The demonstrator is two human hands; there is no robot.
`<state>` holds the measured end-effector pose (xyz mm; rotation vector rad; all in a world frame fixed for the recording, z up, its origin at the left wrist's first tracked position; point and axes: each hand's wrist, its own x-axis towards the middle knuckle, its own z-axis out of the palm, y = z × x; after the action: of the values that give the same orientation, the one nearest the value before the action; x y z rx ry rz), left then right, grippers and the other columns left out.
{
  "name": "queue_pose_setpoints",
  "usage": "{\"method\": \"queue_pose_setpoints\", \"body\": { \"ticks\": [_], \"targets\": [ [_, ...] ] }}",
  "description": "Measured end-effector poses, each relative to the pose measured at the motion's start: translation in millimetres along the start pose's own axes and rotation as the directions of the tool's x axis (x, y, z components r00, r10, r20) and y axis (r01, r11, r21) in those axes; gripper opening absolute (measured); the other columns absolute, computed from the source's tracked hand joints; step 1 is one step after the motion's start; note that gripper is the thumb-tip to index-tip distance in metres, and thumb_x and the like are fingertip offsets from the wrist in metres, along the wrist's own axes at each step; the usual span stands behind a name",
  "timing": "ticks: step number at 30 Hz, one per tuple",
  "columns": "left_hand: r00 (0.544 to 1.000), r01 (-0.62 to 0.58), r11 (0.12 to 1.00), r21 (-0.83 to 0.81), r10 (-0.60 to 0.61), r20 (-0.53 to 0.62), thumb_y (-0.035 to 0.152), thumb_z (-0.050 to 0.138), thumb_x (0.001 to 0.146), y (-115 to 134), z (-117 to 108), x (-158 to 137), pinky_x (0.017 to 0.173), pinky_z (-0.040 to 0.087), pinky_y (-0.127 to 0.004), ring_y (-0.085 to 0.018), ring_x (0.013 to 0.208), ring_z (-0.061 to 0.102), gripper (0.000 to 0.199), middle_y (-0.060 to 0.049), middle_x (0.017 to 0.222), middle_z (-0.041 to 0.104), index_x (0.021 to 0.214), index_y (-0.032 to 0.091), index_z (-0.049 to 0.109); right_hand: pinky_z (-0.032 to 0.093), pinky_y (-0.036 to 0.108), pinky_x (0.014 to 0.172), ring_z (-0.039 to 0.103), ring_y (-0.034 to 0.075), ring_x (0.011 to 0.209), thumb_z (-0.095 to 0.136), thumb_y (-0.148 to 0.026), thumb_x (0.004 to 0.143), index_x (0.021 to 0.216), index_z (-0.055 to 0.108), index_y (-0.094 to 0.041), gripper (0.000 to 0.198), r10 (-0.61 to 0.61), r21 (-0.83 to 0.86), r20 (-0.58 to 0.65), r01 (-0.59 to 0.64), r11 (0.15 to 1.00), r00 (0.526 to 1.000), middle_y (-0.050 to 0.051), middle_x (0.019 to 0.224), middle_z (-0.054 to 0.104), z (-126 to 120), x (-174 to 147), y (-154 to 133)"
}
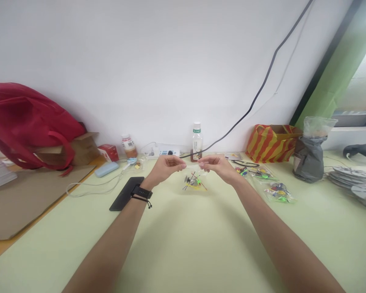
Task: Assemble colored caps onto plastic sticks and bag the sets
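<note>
A clear plastic bag (195, 183) with small colourful parts and thin sticks inside hangs between my hands, over the middle of the table. My left hand (166, 169) pinches the bag's upper left edge between thumb and fingers. At the upper right edge, my right hand (218, 167) grips it the same way. What exactly the small parts are is too small to tell. Behind the bag stands a bottle (197, 142) with a white cap and brown drink. On the right lie more clear bags of colourful parts (279, 191).
A black phone (126, 193), a pale blue case (106, 169) and a white cable (91, 183) lie to the left. A red backpack (27, 126) rests at far left. Along the right stand a striped bag (271, 142), a grey bag (309, 160) and stacked grey discs (349, 179).
</note>
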<state>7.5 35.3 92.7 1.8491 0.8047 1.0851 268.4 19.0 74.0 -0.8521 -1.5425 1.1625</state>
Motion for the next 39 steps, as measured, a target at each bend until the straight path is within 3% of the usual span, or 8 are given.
{"method": "queue_pose_setpoints", "body": {
  "ticks": [11, 17, 22, 26, 30, 35, 39],
  "targets": [
    [0.994, 0.035, 0.989, -0.142, -0.048, -0.095, 0.032, 0.086, 0.073, -10.9, -3.5, 2.1, 0.079, 0.056, -0.033, -0.020, 0.079, 0.070, 0.023, -0.008, 0.081, 0.078, 0.091, 0.017, 0.084, 0.048, 0.033, 0.076, 0.061, 0.017, 0.077, 0.087, -0.035, 0.068, 0.085, 0.084, -0.022, 0.022, -0.016, 0.188, -0.057, 0.027, 0.982, 0.998, 0.004, 0.080, 0.074, -2.0, 1.3, 3.5],
    [0.986, 0.019, 0.972, -0.234, -0.057, -0.157, 0.028, 0.085, 0.073, -11.5, 0.2, 3.2, 0.081, 0.057, -0.033, -0.019, 0.078, 0.069, 0.016, -0.008, 0.079, 0.077, 0.086, 0.018, 0.084, 0.050, 0.036, 0.080, 0.065, 0.019, 0.082, 0.091, -0.042, 0.066, 0.087, 0.082, -0.021, 0.031, -0.066, 0.092, -0.121, 0.078, 0.993, 0.990, 0.007, 0.092, 0.078, 2.2, 3.4, 2.0],
    [0.988, 0.002, 0.986, -0.165, -0.027, -0.151, 0.030, 0.085, 0.074, -13.0, -1.3, 3.2, 0.082, 0.057, -0.034, -0.020, 0.081, 0.070, 0.016, -0.008, 0.084, 0.078, 0.085, 0.018, 0.084, 0.051, 0.038, 0.088, 0.068, 0.023, 0.095, 0.088, -0.047, 0.069, 0.105, 0.080, -0.021, 0.045, -0.066, 0.023, -0.085, 0.068, 0.997, 0.994, 0.008, 0.103, 0.078, 1.2, 3.0, 0.1],
    [0.990, -0.004, 0.997, -0.072, -0.006, -0.142, 0.035, 0.089, 0.070, -10.6, -0.2, 1.2, 0.083, 0.058, -0.034, -0.022, 0.086, 0.071, 0.029, -0.010, 0.093, 0.079, 0.092, 0.017, 0.083, 0.051, 0.036, 0.085, 0.067, 0.022, 0.090, 0.085, -0.050, 0.073, 0.096, 0.078, -0.020, 0.039, -0.076, -0.065, -0.069, 0.071, 0.995, 0.995, 0.008, 0.099, 0.077, -1.7, 3.7, 2.0],
    [0.993, -0.028, 0.999, -0.019, 0.026, -0.113, 0.041, 0.088, 0.072, -7.2, 1.8, 1.2, 0.087, 0.058, -0.035, -0.021, 0.088, 0.071, 0.047, -0.008, 0.095, 0.078, 0.112, 0.017, 0.079, 0.050, 0.034, 0.076, 0.066, 0.020, 0.083, 0.082, -0.056, 0.074, 0.091, 0.073, -0.019, 0.041, -0.105, -0.150, -0.050, 0.097, 0.984, 0.993, 0.006, 0.091, 0.075, -3.5, 4.1, 1.4],
    [0.993, -0.042, 0.995, 0.088, 0.051, -0.104, 0.046, 0.084, 0.077, -7.9, -0.1, 3.1, 0.083, 0.058, -0.034, -0.022, 0.085, 0.071, 0.033, -0.010, 0.091, 0.078, 0.089, 0.015, 0.081, 0.051, 0.034, 0.076, 0.067, 0.020, 0.080, 0.079, -0.056, 0.078, 0.092, 0.071, -0.020, 0.039, -0.151, -0.177, -0.025, 0.144, 0.974, 0.988, 0.006, 0.088, 0.074, -2.3, 1.5, -3.2],
    [0.997, -0.029, 0.998, 0.059, 0.033, -0.065, 0.043, 0.085, 0.076, -7.3, -3.5, 1.5, 0.081, 0.057, -0.033, -0.021, 0.084, 0.070, 0.031, -0.010, 0.090, 0.078, 0.090, 0.016, 0.081, 0.052, 0.037, 0.082, 0.067, 0.021, 0.086, 0.083, -0.053, 0.074, 0.094, 0.076, -0.021, 0.038, -0.122, -0.085, -0.017, 0.120, 0.989, 0.992, 0.007, 0.094, 0.076, -3.7, 0.1, -3.2]
  ]
}}
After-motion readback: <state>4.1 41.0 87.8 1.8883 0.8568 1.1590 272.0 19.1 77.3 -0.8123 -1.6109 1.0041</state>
